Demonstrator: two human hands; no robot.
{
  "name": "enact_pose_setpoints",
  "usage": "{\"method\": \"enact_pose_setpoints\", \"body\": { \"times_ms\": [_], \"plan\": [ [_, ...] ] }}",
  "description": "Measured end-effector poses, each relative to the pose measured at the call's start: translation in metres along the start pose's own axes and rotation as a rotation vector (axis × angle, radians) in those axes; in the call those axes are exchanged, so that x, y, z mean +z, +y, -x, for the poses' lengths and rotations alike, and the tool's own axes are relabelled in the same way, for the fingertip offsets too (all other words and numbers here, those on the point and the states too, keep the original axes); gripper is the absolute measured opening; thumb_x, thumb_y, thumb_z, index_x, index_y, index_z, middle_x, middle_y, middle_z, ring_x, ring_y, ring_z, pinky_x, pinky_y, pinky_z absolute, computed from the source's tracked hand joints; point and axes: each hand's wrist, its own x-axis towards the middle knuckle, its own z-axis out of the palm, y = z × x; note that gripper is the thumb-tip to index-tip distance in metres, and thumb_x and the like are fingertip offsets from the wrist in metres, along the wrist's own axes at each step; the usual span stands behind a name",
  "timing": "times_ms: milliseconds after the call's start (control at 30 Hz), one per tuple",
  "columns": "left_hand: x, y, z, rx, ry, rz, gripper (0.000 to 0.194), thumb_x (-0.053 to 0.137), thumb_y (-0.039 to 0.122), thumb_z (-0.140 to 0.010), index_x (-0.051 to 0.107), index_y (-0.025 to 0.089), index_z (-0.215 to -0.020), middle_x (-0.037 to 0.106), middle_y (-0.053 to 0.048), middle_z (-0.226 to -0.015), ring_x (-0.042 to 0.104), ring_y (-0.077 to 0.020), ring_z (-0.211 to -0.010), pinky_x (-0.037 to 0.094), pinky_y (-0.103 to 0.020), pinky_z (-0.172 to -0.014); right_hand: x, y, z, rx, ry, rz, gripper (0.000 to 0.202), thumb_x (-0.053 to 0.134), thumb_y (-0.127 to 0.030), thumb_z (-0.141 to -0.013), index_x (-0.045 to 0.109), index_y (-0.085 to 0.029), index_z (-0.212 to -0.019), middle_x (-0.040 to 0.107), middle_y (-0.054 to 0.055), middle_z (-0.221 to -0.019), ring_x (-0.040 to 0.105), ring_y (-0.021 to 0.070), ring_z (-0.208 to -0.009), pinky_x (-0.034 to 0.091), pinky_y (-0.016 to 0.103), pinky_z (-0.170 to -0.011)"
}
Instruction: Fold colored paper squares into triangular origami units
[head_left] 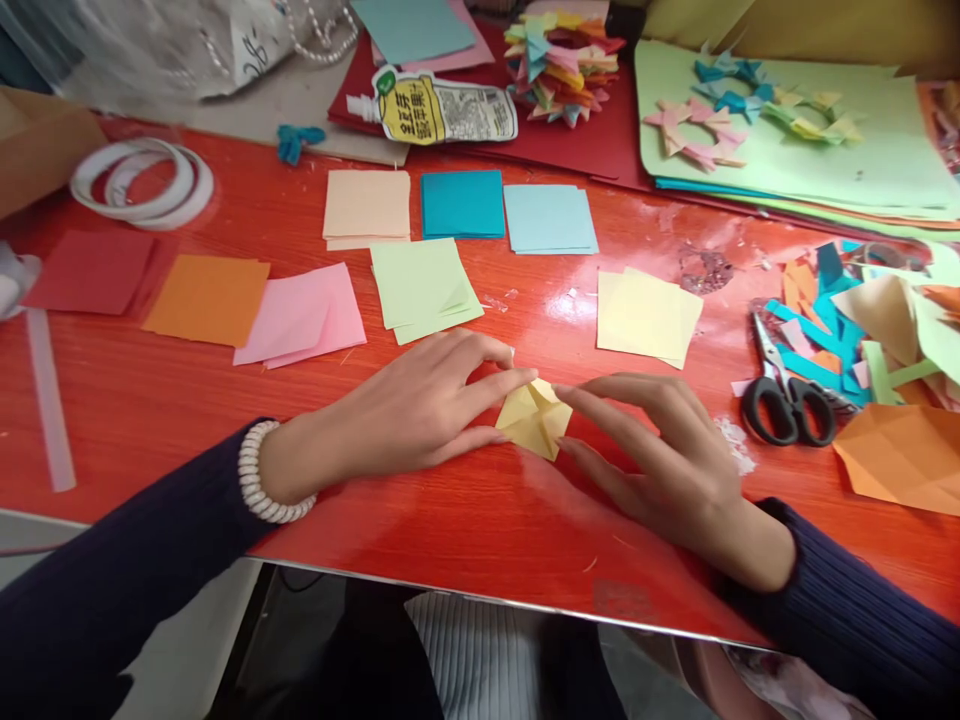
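A small yellow origami paper, partly folded with creased flaps, lies on the red table near the front edge. My left hand, a white coiled band at its wrist, holds the paper's left side with index finger and thumb. On the opposite side, my right hand has its index fingertip at the upper right corner and its thumb at the lower right edge. Just beyond the hands are a stack of pale yellow squares and a stack of light green squares.
Stacks of coloured paper squares spread leftward, with tape rolls behind. Black-handled scissors lie right, beside paper scraps. At the back are a juice pouch and folded paper rings. The table's front edge is close.
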Motion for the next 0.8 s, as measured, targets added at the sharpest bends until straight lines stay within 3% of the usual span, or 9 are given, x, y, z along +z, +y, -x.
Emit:
{"method": "enact_pose_setpoints", "body": {
  "times_ms": [167,367,533,667,800],
  "plan": [
    [-0.003,0.001,-0.001,-0.014,-0.037,-0.017,0.045,0.044,0.044,-0.089,0.048,0.016,-0.125,0.050,-0.013,-0.119,0.044,-0.0263,-0.110,0.039,-0.042,-0.093,0.004,0.000,-0.002,-0.022,-0.099,-0.002,0.048,0.063,-0.028,-0.080,0.050,-0.008,-0.122,0.061,0.016,-0.105,0.057,0.0244,-0.094,0.051,0.038,-0.077],
    [-0.002,0.000,-0.004,-0.010,-0.065,0.085,0.037,0.045,0.042,-0.090,0.052,0.017,-0.116,0.053,-0.010,-0.113,0.046,-0.0228,-0.107,0.038,-0.038,-0.092,0.007,0.001,-0.001,-0.055,-0.174,-0.124,0.029,0.057,-0.018,-0.085,0.058,-0.010,-0.112,0.063,0.014,-0.106,0.057,0.0219,-0.101,0.051,0.037,-0.084],
    [-0.006,-0.004,-0.004,-0.005,-0.019,0.275,0.018,0.047,0.031,-0.091,0.057,0.019,-0.098,0.055,-0.006,-0.107,0.049,-0.0166,-0.101,0.039,-0.032,-0.092,0.007,0.001,0.000,-0.042,-0.201,-0.145,0.034,0.052,-0.011,-0.086,0.053,-0.011,-0.120,0.061,0.013,-0.107,0.056,0.0221,-0.102,0.051,0.038,-0.084],
    [-0.011,-0.008,-0.004,0.040,-0.100,0.406,0.015,0.048,0.024,-0.090,0.056,0.018,-0.102,0.056,-0.006,-0.108,0.049,-0.0142,-0.104,0.041,-0.027,-0.092,0.007,0.004,0.001,0.010,-0.134,-0.050,0.035,0.051,-0.011,-0.085,0.050,-0.012,-0.120,0.057,0.015,-0.110,0.054,0.0252,-0.102,0.050,0.042,-0.083],
    [-0.011,-0.007,-0.002,0.061,-0.077,0.398,0.022,0.038,0.013,-0.093,0.059,0.018,-0.099,0.059,-0.006,-0.100,0.051,-0.0129,-0.094,0.044,-0.025,-0.081,0.004,0.005,0.003,-0.036,-0.107,0.048,0.025,0.050,-0.007,-0.084,0.056,-0.015,-0.106,0.058,0.013,-0.102,0.054,0.0235,-0.091,0.049,0.038,-0.074]
  ]
}}
